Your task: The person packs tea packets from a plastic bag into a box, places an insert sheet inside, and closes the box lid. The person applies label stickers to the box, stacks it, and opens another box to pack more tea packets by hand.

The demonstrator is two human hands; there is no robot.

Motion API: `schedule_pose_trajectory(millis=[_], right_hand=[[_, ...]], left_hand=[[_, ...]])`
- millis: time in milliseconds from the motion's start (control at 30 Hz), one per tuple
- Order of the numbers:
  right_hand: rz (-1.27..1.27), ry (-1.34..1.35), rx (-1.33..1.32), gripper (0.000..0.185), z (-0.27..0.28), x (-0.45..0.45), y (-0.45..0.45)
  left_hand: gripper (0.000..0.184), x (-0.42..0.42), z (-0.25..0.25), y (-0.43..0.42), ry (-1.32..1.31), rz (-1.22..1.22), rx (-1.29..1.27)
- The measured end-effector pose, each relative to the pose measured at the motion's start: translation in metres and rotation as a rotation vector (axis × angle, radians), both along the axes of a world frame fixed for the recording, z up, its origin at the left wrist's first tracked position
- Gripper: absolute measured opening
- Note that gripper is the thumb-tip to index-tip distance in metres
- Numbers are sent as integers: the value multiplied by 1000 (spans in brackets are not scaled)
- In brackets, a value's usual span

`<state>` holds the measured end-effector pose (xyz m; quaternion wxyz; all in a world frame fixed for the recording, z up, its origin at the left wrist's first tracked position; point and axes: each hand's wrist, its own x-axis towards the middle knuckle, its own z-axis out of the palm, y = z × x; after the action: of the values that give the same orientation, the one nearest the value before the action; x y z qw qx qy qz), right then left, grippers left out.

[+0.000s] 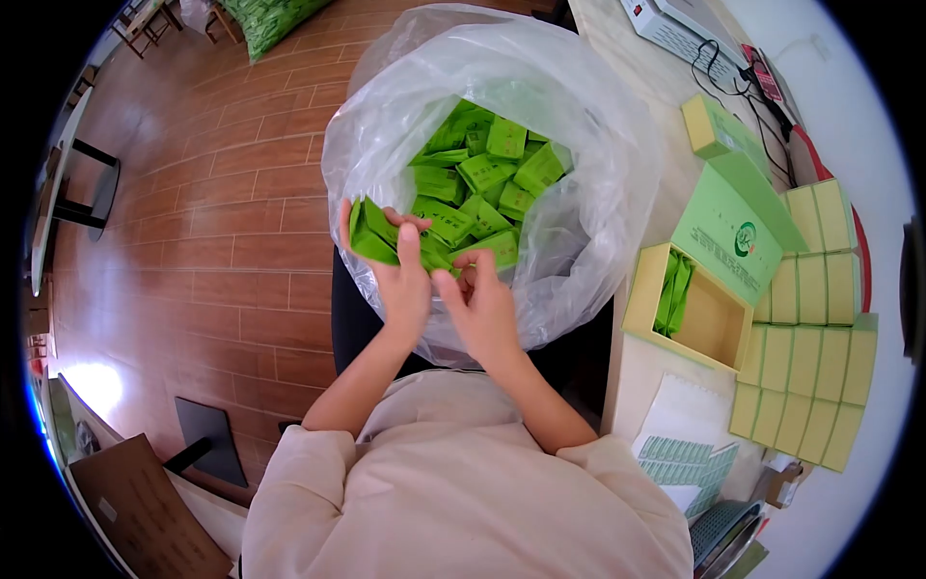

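My left hand (403, 280) is closed around a few small green packets (372, 234), held over the near left rim of a clear plastic bag (598, 106). Close beside it, my right hand (482, 307) has its fingers curled, and a green packet edge (440, 262) meets its thumb and fingertips. The right fingers are partly hidden. Inside the bag lie several loose green packets (485, 172) with dark print. On the table to the right, an open yellow box (701, 344) with a green lid (741, 224) holds green packets (674, 294) standing on its left side.
Stacked yellow-green boxes (805, 372) line the wall side of the table (632, 391). Sticker sheets (685, 463) lie near its front, and another yellow box (712, 125) sits farther back. A white machine (680, 43) with black cables (719, 68) occupies the far end.
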<state>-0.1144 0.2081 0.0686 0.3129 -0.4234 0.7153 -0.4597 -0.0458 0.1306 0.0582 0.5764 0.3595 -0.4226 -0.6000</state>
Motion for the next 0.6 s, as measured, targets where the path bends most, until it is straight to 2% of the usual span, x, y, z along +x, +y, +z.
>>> schedule_pose_trajectory(millis=[67, 133, 200, 267, 300, 333, 367, 400, 467, 500, 567, 600], right_hand=[[-97, 87, -91, 18, -5, 9, -5], [-83, 58, -169, 18, -15, 10, -3], [-72, 29, -248, 19, -11, 10, -3], [-121, -884, -102, 17, 10, 2, -3], [-121, -885, -103, 17, 11, -2, -3], [-26, -949, 8, 15, 11, -7, -3], [70, -1010, 119, 14, 10, -9, -3], [70, -1011, 116, 14, 7, -8, -2], [-15, -469, -143, 14, 0, -3, 0], [-16, -469, -144, 14, 1, -2, 0], [-61, 326, -331, 14, 6, 2, -1], [-61, 326, -331, 14, 6, 3, -1]], left_hand=[[59, -7, -6, 10, -5, 136, -237], [54, -7, -3, 9, 16, 170, -201], [52, 3, -3, -3, 340, 50, 6], [55, 11, -6, -7, 360, -28, 15], [56, 11, -2, -7, 366, -51, -62], [57, 12, 3, -6, 372, -75, -138], [57, 10, 9, -5, 371, -77, -140], [56, 7, 16, -4, 337, -64, -91], [55, 8, 23, -3, 303, -52, -43], [57, 11, 24, -5, 337, -98, 142], [58, 13, 26, -7, 399, -110, 445], [58, 15, 25, -8, 398, -109, 445]])
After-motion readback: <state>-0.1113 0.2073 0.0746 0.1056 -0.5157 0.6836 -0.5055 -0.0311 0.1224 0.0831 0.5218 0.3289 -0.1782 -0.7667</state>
